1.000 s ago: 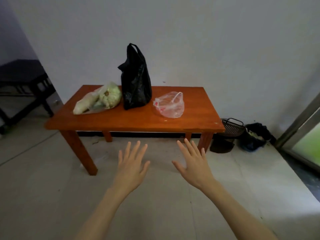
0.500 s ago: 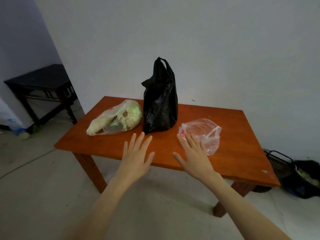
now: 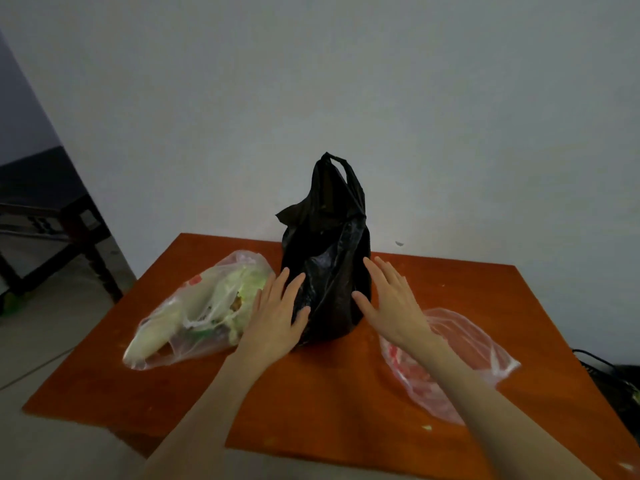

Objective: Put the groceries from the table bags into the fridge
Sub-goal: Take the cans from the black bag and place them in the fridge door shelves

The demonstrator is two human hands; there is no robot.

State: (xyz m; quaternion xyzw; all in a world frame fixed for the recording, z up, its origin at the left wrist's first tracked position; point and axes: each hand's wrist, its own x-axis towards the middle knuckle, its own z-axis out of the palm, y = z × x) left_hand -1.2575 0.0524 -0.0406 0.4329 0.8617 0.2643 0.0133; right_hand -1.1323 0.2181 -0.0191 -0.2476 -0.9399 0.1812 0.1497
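A tall black plastic bag (image 3: 327,244) stands upright in the middle of the orange-brown table (image 3: 311,393). Left of it lies a clear bag with cabbage and a pale long vegetable (image 3: 197,313). To the right lies a clear bag with reddish contents (image 3: 460,355). My left hand (image 3: 277,313) is open, fingers straight, at the black bag's left side. My right hand (image 3: 391,303) is open at its right side, above the reddish bag. Whether either hand touches the black bag is unclear. No fridge is in view.
A white wall stands right behind the table. A dark wooden side table (image 3: 52,216) stands at the far left on the tiled floor (image 3: 45,334). A dark basket or bag (image 3: 620,386) sits on the floor at the right edge.
The view has closed in on the table. Both hands moved forward from the table's front edge to either side of the black bag, still open.
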